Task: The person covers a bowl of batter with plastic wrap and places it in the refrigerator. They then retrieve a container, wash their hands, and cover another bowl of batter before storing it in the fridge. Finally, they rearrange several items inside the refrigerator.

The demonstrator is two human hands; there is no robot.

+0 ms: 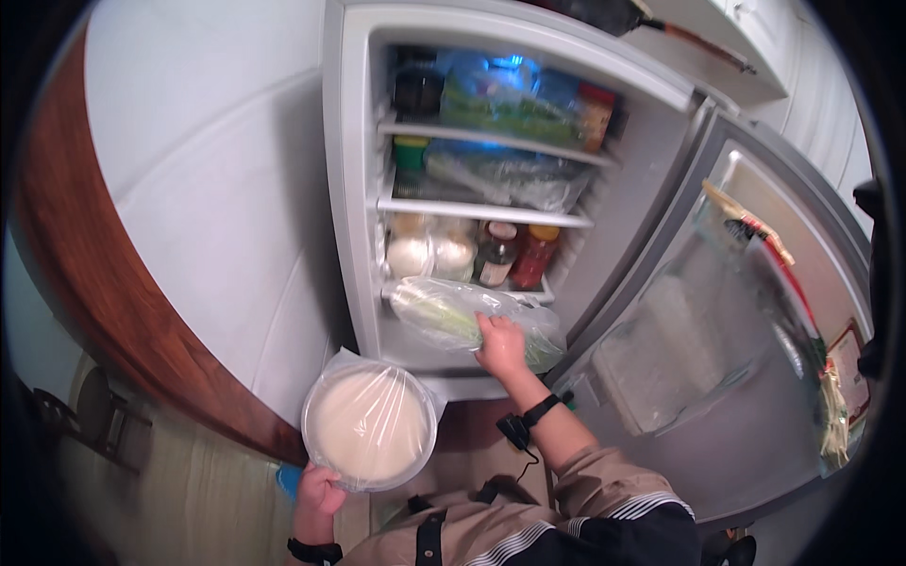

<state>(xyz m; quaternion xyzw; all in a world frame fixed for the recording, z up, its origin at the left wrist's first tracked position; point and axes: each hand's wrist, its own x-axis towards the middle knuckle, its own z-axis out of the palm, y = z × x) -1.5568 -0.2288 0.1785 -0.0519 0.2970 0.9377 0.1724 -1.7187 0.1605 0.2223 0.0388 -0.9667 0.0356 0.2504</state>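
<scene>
My left hand (322, 488) grips the near rim of a round bowl (371, 424) covered in clear plastic film, with a pale, smooth content. The bowl is outside the refrigerator, low and to the left of its opening. My right hand (502, 344) is on a clear plastic bag of pale green vegetables (446, 315), in front of the refrigerator's lowest visible shelf; its fingers close on the plastic. Above the bag stand a dark glass jar (497, 255), a red jar with a yellow lid (536, 256) and bagged round white items (430, 256).
The refrigerator door (665, 453) stands wide to the right, with bagged items in its racks. Upper shelves hold bagged greens (509, 106), a green-lidded container (410, 152) and a plastic bag (509, 177). A wood-trimmed wall edge (177, 354) curves along the left. A pan handle (701, 46) juts out above.
</scene>
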